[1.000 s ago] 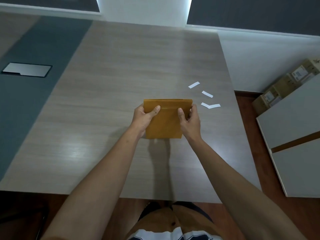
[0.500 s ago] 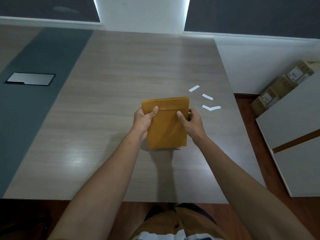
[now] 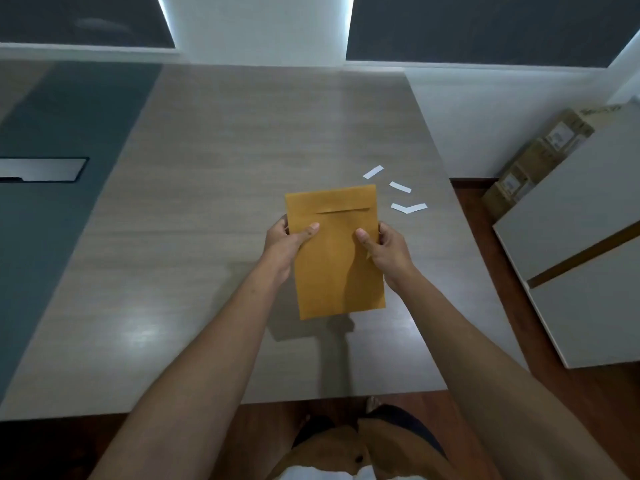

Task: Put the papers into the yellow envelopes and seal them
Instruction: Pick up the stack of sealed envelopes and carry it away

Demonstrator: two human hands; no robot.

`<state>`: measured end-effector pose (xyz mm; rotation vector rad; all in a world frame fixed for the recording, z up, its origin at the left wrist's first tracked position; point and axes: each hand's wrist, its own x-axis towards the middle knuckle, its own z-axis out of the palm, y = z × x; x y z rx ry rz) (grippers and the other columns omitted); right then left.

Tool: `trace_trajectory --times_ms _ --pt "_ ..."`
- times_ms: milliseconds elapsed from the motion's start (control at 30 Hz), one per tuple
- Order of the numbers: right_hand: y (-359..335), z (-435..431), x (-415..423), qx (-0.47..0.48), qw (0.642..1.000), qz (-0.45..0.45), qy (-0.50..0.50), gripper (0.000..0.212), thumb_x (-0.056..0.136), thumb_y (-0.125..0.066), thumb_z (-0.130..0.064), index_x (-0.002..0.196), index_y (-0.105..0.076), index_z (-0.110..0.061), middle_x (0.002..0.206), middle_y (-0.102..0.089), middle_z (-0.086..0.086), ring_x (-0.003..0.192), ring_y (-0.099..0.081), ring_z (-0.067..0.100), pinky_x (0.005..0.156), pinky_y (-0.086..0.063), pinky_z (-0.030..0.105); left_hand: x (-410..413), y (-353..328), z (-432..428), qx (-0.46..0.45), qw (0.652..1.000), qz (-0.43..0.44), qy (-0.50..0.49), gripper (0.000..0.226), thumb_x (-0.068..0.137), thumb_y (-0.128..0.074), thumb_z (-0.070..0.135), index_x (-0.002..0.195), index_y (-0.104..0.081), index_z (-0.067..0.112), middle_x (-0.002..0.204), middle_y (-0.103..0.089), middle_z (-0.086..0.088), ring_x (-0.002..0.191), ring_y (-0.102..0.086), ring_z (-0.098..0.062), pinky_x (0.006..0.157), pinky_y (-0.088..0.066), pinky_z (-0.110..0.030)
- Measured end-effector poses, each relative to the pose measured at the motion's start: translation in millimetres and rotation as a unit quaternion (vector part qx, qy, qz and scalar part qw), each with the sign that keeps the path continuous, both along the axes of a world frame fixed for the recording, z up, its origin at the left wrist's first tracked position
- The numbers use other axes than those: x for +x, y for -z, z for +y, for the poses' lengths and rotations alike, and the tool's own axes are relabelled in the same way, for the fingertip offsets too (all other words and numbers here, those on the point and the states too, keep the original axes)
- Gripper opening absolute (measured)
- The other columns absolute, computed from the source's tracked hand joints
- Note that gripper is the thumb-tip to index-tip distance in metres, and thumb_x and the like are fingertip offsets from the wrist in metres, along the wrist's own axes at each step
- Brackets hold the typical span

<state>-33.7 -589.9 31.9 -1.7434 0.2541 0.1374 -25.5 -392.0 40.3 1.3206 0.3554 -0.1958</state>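
You hold the yellow envelope (image 3: 334, 271) in the air over the table (image 3: 207, 209), a little toward 4 o'clock from the tabletop's middle. Your left hand (image 3: 284, 242) grasps its 9 o'clock edge and your right hand (image 3: 389, 249) its 3 o'clock edge, each with the thumb laid on the front face and the fingers curled behind. The flap (image 3: 332, 200) at 12 o'clock is folded down, yet a thin dark line shows along its lower edge, so I judge the seal is not fully pressed. Slide both thumbs up to that line and rub outward from the middle toward 9 and 3 o'clock, bracing the back with your fingers so the paper does not buckle. Whether papers are inside cannot be seen.

The envelope is matte mustard kraft paper, flat and rectangular, stiff enough to hold its shape, with a faint seam down the centre. At 1 to 2 o'clock from it lie white paper strips (image 3: 373, 172), thin and slightly curled, probably peeled adhesive backings. The tabletop is pale grey wood-grain laminate, smooth, with soft glare
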Motion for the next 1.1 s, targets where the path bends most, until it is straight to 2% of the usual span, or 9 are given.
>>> trace_trajectory --times_ms 100,200,433,600,700,833,933,1100 --pt "-4.8 -8.6 1.7 0.04 0.999 0.007 0.021 0.029 0.09 -0.068 -0.036 0.115 -0.064 -0.021 0.114 -0.07 0.001 0.105 -0.066 0.02 0.093 -0.054 0.044 -7.9 13.2 -7.0 0.021 0.998 0.024 0.048 0.032 0.077 -0.081 0.018 0.103 -0.063 0.021 0.107 -0.072 -0.005 0.097 -0.069 -0.023 0.09 -0.056 -0.044" --pt "-8.8 -16.8 4.8 0.038 0.999 0.0 0.031 0.033 0.089 -0.068 -0.04 0.116 -0.065 -0.021 0.114 -0.07 0.001 0.106 -0.066 0.022 0.094 -0.054 0.047 -13.0 16.9 -19.4 0.017 0.998 0.025 0.064 0.042 0.076 -0.082 0.019 0.112 -0.061 0.019 0.112 -0.07 -0.006 0.101 -0.068 -0.025 0.091 -0.055 -0.047" --pt "-17.8 -48.5 -10.6 0.032 0.998 -0.015 0.051 0.041 0.092 -0.062 -0.043 0.126 -0.059 -0.022 0.12 -0.066 -0.002 0.108 -0.063 0.017 0.093 -0.054 0.041 -8.0 8.6 -55.8 0.029 0.997 0.006 0.071 0.059 0.074 -0.084 0.021 0.126 -0.057 0.014 0.115 -0.069 -0.005 0.103 -0.067 -0.025 0.089 -0.056 -0.047" --pt "-22.9 -89.1 -29.4 0.011 0.999 -0.002 0.036 0.056 0.087 -0.065 -0.049 0.133 -0.054 -0.019 0.124 -0.062 -0.003 0.111 -0.061 0.018 0.091 -0.054 0.039 -13.1 3.2 -94.4 0.024 0.997 0.001 0.079 0.053 0.078 -0.081 0.016 0.124 -0.057 0.014 0.116 -0.069 -0.006 0.101 -0.067 -0.024 0.086 -0.057 -0.044" --pt "-26.2 -119.7 -45.2 0.012 0.999 0.01 0.032 0.053 0.087 -0.068 -0.043 0.131 -0.054 -0.019 0.12 -0.063 -0.004 0.107 -0.062 0.015 0.085 -0.053 0.032 -19.2 -4.3 -124.8 0.028 0.995 -0.006 0.096 0.052 0.078 -0.08 0.018 0.124 -0.056 0.016 0.114 -0.068 -0.004 0.102 -0.066 -0.024 0.084 -0.056 -0.043" --pt "-31.3 -164.5 -64.3 0.003 0.997 -0.011 0.081 0.049 0.088 -0.069 -0.039 0.129 -0.057 -0.016 0.12 -0.064 -0.002 0.107 -0.063 0.017 0.088 -0.053 0.035 -31.7 -20.5 -175.2 0.037 0.992 -0.018 0.121 0.045 0.08 -0.079 0.017 0.119 -0.056 0.02 0.105 -0.068 0.002 0.094 -0.066 -0.016 0.072 -0.055 -0.032" --pt "-37.1 -201.0 -80.2 -0.005 0.993 -0.038 0.113 0.046 0.087 -0.07 -0.037 0.127 -0.058 -0.018 0.119 -0.065 -0.003 0.107 -0.062 0.015 0.09 -0.053 0.035 -43.4 -31.7 -216.9 0.045 0.989 -0.027 0.135 0.042 0.081 -0.078 0.017 0.117 -0.057 0.02 0.105 -0.069 0.001 0.095 -0.067 -0.018 0.073 -0.055 -0.033" --pt "-50.0 -259.4 -108.7 -0.017 0.986 -0.068 0.153 0.042 0.087 -0.072 -0.035 0.123 -0.06 -0.018 0.117 -0.066 -0.002 0.106 -0.064 0.016 0.089 -0.054 0.034 -63.6 -47.7 -281.7 0.046 0.985 -0.046 0.159 0.036 0.084 -0.075 0.01 0.113 -0.056 0.019 0.101 -0.068 0.002 0.088 -0.067 -0.014 0.068 -0.055 -0.026"
